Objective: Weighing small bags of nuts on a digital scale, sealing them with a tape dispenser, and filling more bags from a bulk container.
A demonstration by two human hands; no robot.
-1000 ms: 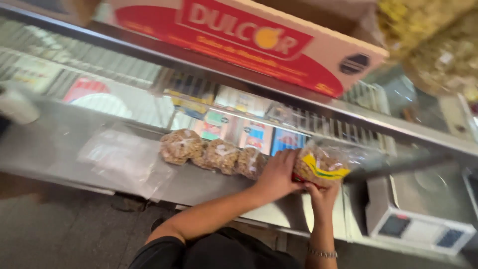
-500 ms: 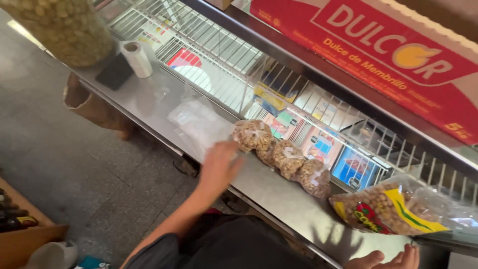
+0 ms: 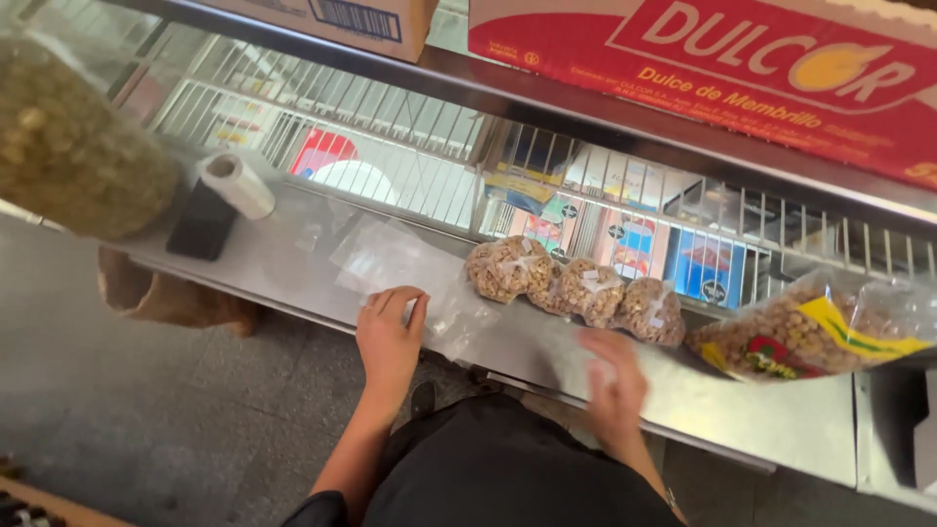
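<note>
The person is standing at a steel counter, both hands out over it. The left hand is lying flat, fingers spread and open, pressing on the near edge of a stack of clear plastic bags that is lying flat on the counter; I cannot count how many sheets are in it. The right hand is hovering just above the counter, blurred, fingers loosely open and gripping nothing, just in front of the filled bags.

Three small clear bags of nuts are sitting in one row on the counter, touching one another, between the two hands and nearer the wire rack. One larger bag of nuts with a yellow and red label is lying to the right of them, just beside the third small bag.

Off to the left, one roll of white paper is leaning on one small black block. One big clear bag of pale green-brown pieces is filling the left edge of the view. Behind the counter a wire rack is holding rows of small coloured packets, and above it one red carton and one brown carton are resting on a shelf.
</note>
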